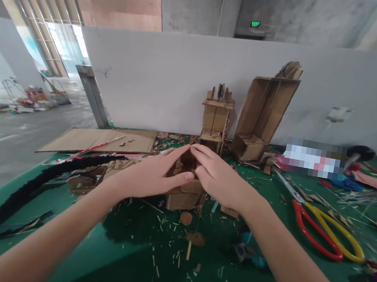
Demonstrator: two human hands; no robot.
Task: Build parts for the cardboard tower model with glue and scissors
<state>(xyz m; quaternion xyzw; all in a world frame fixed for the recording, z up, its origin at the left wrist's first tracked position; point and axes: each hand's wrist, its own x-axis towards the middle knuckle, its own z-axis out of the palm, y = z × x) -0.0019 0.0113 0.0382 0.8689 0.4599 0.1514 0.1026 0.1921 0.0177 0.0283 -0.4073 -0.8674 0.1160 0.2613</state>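
Observation:
A small brown cardboard box [183,202] stands on the green tabletop between my hands. From the left, my left hand [153,174] presses around its upper part, with the thumb across the near side. My right hand [220,176] grips the opposite side, its fingertips meeting those of the left at the top. The fingers hide much of the box's top and far side. Just in front lie a round cardboard disc [185,218] and another disc [195,238] with a thin stick [188,251] by it.
Behind stand a small cardboard tower [215,116] and a taller open cardboard structure [266,111] against a white partition [156,77]. Scissors [319,227] with red and yellow handles lie right. On the left are a black fuzzy strip [26,190] and a flat cardboard sheet [101,140]. Scraps litter the table.

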